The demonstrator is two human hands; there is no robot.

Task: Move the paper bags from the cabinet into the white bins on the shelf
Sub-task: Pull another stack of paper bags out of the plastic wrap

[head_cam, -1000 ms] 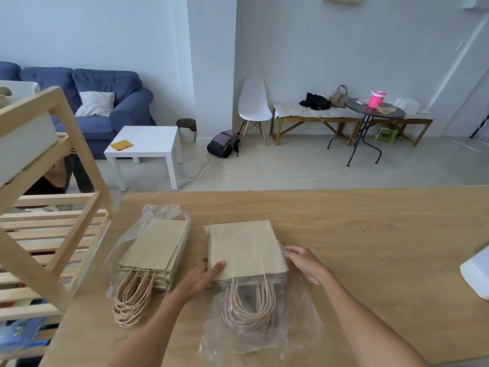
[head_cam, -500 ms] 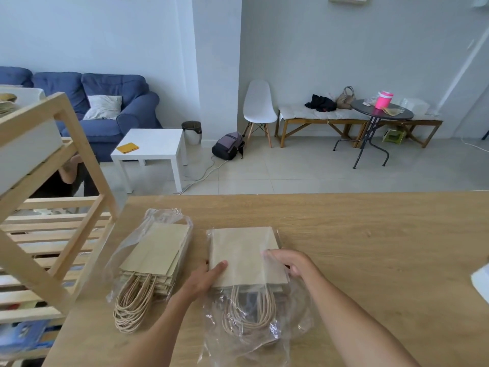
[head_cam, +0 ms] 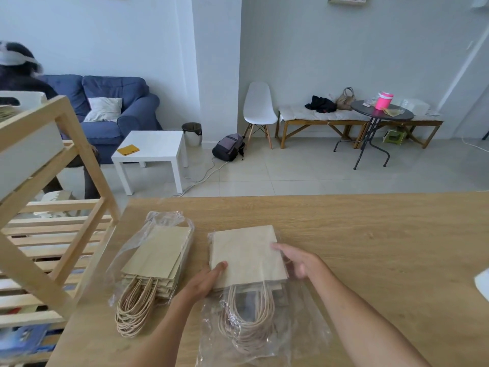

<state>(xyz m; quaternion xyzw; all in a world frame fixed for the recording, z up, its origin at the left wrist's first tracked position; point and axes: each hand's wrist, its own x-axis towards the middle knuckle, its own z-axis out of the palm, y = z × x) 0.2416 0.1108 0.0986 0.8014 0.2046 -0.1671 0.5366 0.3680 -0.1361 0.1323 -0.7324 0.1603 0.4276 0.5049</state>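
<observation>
Two stacks of brown paper bags in clear plastic wrap lie flat on the wooden cabinet top (head_cam: 370,247), rope handles toward me. My left hand (head_cam: 203,283) presses the left edge of the right stack (head_cam: 246,255), thumb on top. My right hand (head_cam: 299,259) grips that stack's right edge, fingers curled around the side. The left stack (head_cam: 158,254) lies untouched beside it. A white bin (head_cam: 29,144) sits on the top tier of the wooden shelf (head_cam: 79,144) at the far left, with some paper bags showing inside.
The shelf's slatted lower tiers (head_cam: 53,234) stand close against the cabinet's left edge. A white object (head_cam: 483,283) is at the right edge of the top. Beyond are a person's head (head_cam: 16,62), a sofa, a white side table, a chair, benches.
My right hand has slid up along the right edge of the right stack. The view has tilted up, bringing a person's head into sight at the far left.
</observation>
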